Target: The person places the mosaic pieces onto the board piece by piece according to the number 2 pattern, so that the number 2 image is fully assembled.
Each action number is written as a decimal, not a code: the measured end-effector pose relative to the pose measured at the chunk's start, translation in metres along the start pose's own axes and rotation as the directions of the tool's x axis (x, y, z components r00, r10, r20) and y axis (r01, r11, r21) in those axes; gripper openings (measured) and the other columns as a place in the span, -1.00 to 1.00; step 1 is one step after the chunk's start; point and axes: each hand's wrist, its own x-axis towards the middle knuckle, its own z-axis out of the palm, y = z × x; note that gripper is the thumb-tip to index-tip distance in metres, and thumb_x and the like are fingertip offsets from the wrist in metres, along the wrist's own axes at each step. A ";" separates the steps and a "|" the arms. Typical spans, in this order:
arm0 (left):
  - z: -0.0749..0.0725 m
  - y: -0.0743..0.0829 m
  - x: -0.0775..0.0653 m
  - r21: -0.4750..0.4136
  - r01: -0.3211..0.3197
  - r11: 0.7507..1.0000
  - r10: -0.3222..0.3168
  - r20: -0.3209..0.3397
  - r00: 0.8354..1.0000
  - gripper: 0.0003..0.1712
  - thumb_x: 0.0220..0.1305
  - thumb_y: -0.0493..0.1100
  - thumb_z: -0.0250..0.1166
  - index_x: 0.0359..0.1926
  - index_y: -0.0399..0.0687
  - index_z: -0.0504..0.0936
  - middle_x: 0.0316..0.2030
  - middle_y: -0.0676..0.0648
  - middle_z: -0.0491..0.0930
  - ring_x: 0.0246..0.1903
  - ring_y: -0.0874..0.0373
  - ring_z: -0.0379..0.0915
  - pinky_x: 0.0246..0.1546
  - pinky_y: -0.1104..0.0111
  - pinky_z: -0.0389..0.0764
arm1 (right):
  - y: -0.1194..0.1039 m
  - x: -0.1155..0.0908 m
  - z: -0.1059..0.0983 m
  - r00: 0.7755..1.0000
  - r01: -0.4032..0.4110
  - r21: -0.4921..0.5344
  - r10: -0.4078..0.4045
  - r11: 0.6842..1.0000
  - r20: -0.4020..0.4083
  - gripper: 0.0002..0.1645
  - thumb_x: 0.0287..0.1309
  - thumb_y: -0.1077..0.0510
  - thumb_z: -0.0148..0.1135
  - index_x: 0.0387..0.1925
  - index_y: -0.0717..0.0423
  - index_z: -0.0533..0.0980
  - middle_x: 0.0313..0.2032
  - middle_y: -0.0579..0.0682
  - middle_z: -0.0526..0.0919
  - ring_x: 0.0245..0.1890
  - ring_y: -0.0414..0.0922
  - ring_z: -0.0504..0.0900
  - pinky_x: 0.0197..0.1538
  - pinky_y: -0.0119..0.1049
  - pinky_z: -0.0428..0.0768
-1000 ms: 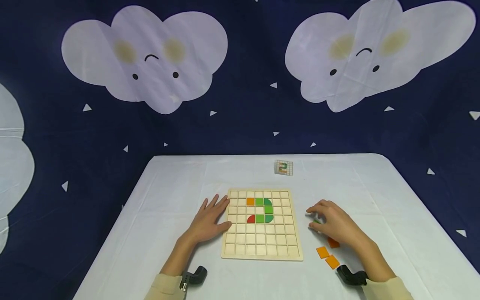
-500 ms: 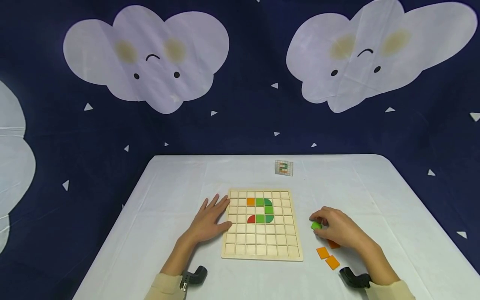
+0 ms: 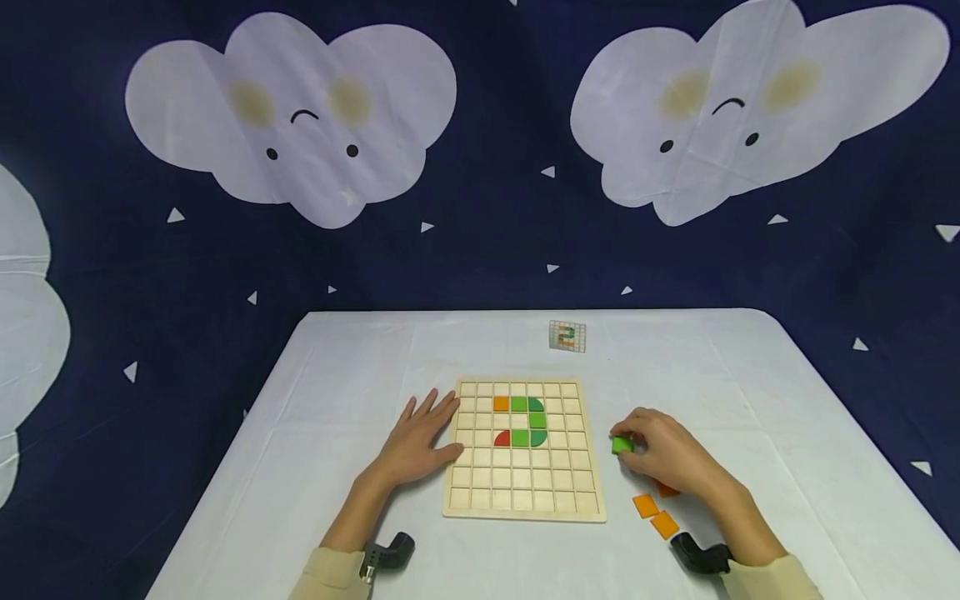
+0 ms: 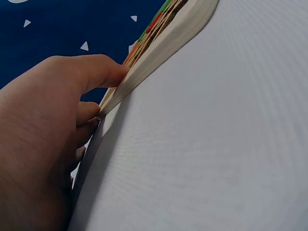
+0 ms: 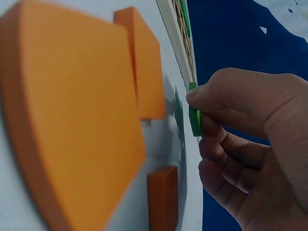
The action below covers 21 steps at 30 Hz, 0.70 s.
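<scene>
My left hand (image 3: 417, 446) lies with spread, straight fingers at the left edge of a wooden grid board (image 3: 521, 511), thumb and fingertips touching its rim. In the left wrist view the thumb (image 4: 103, 71) presses on the board's side. Right of the board, my right hand (image 3: 666, 450) pinches a green square tile (image 3: 622, 445) between thumb and fingers. The right wrist view shows this green tile (image 5: 194, 115) on edge, above the white cloth. Set in the board are an orange square (image 3: 501, 403), a red quarter-circle (image 3: 502, 438), and several green squares and quarter-circles.
Two orange square tiles (image 3: 664, 525) lie on the cloth below my right hand. A darker orange tile (image 3: 667, 489) is partly hidden under that hand. Behind the board stands a small pattern card (image 3: 567, 336) showing a coloured figure on a grid.
My right hand has picked up the green tile from the cloth and shifted slightly left towards the board with it. The left hand and the board have stayed put.
</scene>
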 end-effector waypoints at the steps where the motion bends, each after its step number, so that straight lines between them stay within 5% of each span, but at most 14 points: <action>1: 0.000 0.000 0.000 0.000 0.002 1.000 -0.002 0.001 1.000 -0.11 0.20 0.24 0.19 0.45 -0.02 0.20 0.44 0.07 0.08 0.45 0.04 -0.20 0.41 0.09 -0.28 | -0.001 0.001 0.000 1.000 0.005 0.002 -0.005 1.000 -0.004 -0.68 -0.13 0.13 0.47 -0.22 -0.05 0.68 -0.32 -0.26 0.55 -0.37 -0.20 0.43 -0.28 -0.27 0.46; 21: 0.001 -0.001 0.001 0.000 -0.007 1.000 0.007 0.000 1.000 -0.12 0.21 0.25 0.17 0.45 -0.03 0.20 0.44 0.07 0.08 0.45 0.03 -0.20 0.41 0.06 -0.26 | -0.016 0.016 0.002 0.999 0.038 0.004 -0.038 0.999 -0.029 -0.65 -0.14 0.15 0.49 -0.19 0.00 0.68 -0.26 -0.21 0.57 -0.30 -0.19 0.44 -0.20 -0.22 0.52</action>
